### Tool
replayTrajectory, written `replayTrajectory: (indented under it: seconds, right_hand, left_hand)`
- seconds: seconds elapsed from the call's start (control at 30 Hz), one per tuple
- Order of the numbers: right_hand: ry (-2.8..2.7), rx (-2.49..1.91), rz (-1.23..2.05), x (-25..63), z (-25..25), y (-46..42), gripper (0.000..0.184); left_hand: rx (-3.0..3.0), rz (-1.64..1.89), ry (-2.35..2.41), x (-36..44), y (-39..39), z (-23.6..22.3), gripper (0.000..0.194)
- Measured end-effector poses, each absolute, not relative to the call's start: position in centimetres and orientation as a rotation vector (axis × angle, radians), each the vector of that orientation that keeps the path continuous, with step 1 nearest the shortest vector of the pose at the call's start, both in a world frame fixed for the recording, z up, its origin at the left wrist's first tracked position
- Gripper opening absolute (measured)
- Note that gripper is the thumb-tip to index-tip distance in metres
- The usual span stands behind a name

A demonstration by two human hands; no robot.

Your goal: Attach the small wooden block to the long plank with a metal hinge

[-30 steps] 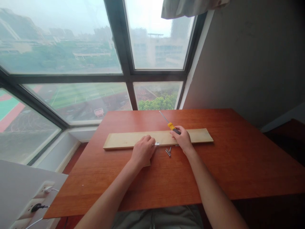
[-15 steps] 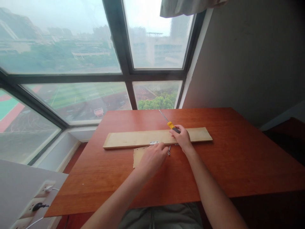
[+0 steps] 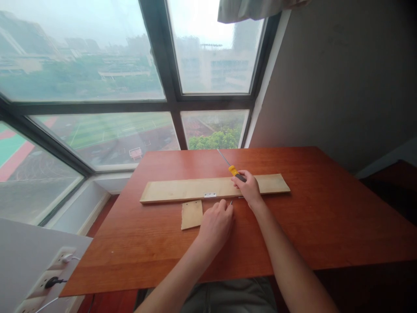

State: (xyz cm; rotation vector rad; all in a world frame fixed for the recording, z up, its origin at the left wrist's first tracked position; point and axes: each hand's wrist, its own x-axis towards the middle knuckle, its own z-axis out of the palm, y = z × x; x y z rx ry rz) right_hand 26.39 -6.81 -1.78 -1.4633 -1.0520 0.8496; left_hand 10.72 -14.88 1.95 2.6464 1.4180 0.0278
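Note:
A long pale wooden board [image 3: 176, 190] lies across the red-brown table [image 3: 293, 226], with a small metal hinge [image 3: 210, 195] at its near edge. A small square wood piece [image 3: 192, 214] sits just in front of it. My left hand [image 3: 216, 223] rests to the right of that piece, fingers curled over the loose screws [image 3: 231, 202], which are mostly hidden. My right hand [image 3: 249, 188] lies on the board, closed round the black-and-yellow handle of a screwdriver [image 3: 233, 170] whose shaft points away toward the window.
Large windows [image 3: 130, 87] stand behind the table and a grey wall [image 3: 342, 78] rises at the right. A white socket strip with plugged cables [image 3: 52, 278] sits at the lower left. My lap shows below the table's near edge.
My left hand left the board's hinge and slid right and nearer, onto the screws, uncovering the small wood piece. My right hand stayed on the screwdriver.

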Motion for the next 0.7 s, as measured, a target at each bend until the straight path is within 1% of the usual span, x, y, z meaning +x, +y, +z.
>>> replayTrajectory:
  seconds: [0.33, 0.7]
  right_hand:
    - [-1.057, -1.473, 0.857, 26.4, -1.7, -6.8, 0.034]
    - [-1.06, -1.465, 0.855, 26.3, -1.7, -6.8, 0.034]
  left_hand:
    - [2.64, 0.103, 1.404, 9.0, -15.0, 1.3, 0.023]
    - [2.606, 0.077, 1.437, 7.7, -14.6, 1.4, 0.021]
